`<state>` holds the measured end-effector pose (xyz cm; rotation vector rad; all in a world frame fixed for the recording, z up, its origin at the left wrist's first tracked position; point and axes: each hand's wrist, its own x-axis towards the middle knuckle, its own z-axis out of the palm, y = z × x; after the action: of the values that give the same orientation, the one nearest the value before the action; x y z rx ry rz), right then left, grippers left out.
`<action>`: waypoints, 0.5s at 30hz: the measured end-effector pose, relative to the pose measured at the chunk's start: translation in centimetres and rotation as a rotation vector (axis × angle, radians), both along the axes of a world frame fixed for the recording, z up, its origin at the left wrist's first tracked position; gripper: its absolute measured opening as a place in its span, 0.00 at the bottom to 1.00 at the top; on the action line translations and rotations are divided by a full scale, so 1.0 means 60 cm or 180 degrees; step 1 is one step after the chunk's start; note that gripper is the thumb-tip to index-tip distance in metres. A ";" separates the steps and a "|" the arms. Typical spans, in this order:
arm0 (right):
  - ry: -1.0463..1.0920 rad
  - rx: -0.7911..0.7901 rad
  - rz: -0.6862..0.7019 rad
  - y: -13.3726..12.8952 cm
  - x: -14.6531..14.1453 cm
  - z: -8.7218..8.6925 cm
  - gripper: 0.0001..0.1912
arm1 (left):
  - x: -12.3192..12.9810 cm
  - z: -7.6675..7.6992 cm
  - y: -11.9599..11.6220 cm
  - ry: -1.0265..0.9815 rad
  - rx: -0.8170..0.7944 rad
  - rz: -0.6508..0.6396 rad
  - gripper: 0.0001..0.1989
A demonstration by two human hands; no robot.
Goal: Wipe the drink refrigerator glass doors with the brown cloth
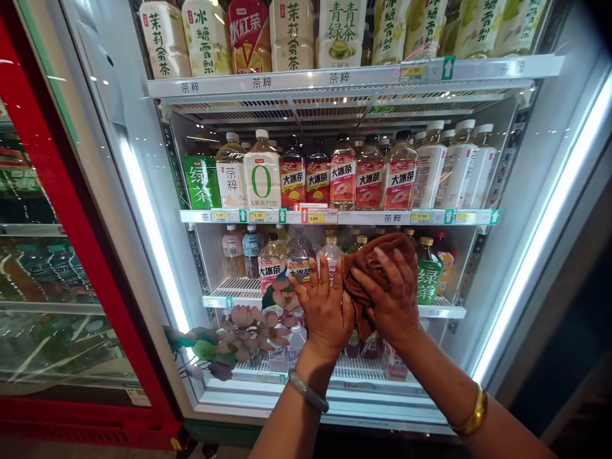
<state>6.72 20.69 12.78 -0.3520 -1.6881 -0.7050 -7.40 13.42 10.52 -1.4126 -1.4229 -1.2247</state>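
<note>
A brown cloth (385,256) is bunched under my right hand (394,296), whose fingers are curled over it against the glass door of a lit drinks cooler. Just left of the cloth, my left hand (325,312) lies with its fingers spread on the glass, holding nothing. Its thumb side is close to the cloth's lower edge. A flower decal (251,331) shows on the glass to the left of my left hand. Bottles on the lower shelves are partly hidden behind both hands and the cloth.
Behind the glass, a middle shelf (363,217) with price tags carries several tea bottles (342,172). Larger bottles (294,35) line the upper shelf. Bright light strips (153,236) run down both sides. A red-framed cooler (81,242) stands at the left.
</note>
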 end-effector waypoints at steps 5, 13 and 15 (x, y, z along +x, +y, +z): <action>-0.0389 -0.0008 -0.0009 0.025 0.080 -0.074 0.22 | 0.011 -0.004 0.007 -0.0004 0.0076 -0.0066 0.36; 0.0679 -0.0243 -0.0258 0.040 0.084 0.032 0.30 | 0.042 -0.006 0.018 0.0030 -0.0032 -0.0102 0.36; 0.0585 -0.0246 -0.0288 0.029 0.065 0.037 0.30 | 0.048 -0.002 0.017 -0.0028 -0.0016 -0.0081 0.36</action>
<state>10.60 22.41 14.97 -0.5345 -1.5348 -0.6543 -4.54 14.44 10.41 -1.4344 -1.4188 -1.2458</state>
